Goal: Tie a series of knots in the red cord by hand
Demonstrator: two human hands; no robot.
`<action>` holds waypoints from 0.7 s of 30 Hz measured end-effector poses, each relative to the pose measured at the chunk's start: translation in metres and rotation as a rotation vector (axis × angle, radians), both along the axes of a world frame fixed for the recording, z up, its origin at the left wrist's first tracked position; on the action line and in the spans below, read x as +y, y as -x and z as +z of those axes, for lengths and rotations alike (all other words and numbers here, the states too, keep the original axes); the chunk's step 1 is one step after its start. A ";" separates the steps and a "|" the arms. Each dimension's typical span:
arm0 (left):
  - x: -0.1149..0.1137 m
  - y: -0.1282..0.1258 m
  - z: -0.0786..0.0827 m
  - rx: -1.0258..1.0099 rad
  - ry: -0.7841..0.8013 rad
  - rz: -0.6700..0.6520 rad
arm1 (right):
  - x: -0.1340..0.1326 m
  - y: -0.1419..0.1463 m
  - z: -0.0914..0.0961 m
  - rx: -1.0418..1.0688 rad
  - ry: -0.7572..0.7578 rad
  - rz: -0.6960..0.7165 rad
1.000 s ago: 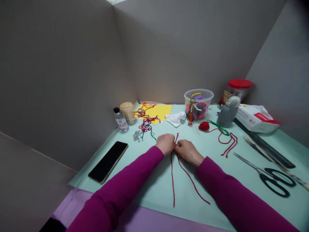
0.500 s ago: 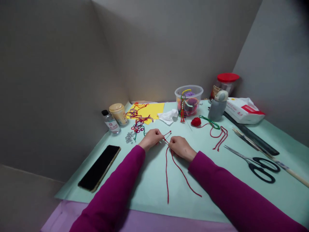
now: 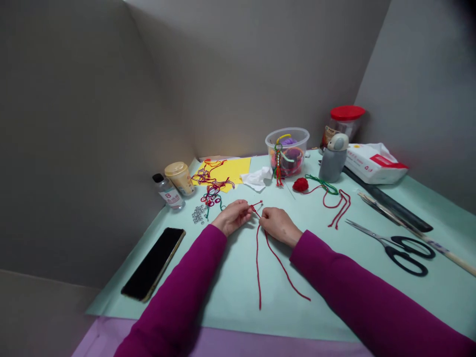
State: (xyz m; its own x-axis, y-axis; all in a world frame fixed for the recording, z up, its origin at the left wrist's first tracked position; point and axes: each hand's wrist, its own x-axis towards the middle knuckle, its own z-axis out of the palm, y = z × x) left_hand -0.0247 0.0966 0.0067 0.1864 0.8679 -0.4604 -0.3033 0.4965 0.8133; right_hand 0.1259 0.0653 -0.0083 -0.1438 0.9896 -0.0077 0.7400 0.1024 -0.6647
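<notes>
Between my two hands runs a red cord [image 3: 257, 212] with a small knotted part near my left fingertips. My left hand [image 3: 235, 216] is turned partly palm up, its thumb and fingertips closed on the knotted end. A short tip of the cord sticks out beyond it. My right hand [image 3: 277, 224] is curled with the fingers wrapped round the cord a little to the right. From under it two long red tails [image 3: 258, 267] trail over the green table cover [image 3: 230, 297] toward me, spread apart at their ends.
Left stand a phone [image 3: 154, 264], a bottle [image 3: 169, 192], a yellow-lidded cup [image 3: 180, 178], and clear rings [image 3: 198, 213]. Behind are yellow paper [image 3: 238, 168], tissue [image 3: 257, 177], and a plastic tub [image 3: 270, 144]. Right lie a red yarn ball [image 3: 300, 185], scissors [image 3: 386, 242], and a black ruler [image 3: 386, 203].
My left hand has rolled so that more of its palm and fingers show, still at the knotted part. The right hand keeps its hold. The whole view has shifted slightly.
</notes>
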 end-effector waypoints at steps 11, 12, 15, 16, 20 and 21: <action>-0.003 -0.008 0.004 -0.204 -0.017 0.134 | 0.003 -0.002 0.003 -0.038 0.021 0.021; -0.003 -0.008 0.003 -0.202 -0.032 0.148 | 0.004 -0.002 0.002 -0.039 0.016 0.024; -0.004 -0.003 0.001 -0.198 -0.074 0.127 | 0.004 -0.002 0.002 -0.055 0.011 0.029; -0.004 -0.001 0.001 -0.207 -0.075 0.090 | 0.004 -0.002 0.002 -0.068 0.017 0.030; -0.005 0.004 -0.001 -0.183 -0.124 -0.096 | 0.001 -0.001 0.002 -0.128 0.016 0.044; -0.005 0.004 -0.001 -0.128 -0.159 -0.130 | -0.001 -0.002 0.003 -0.137 0.008 0.049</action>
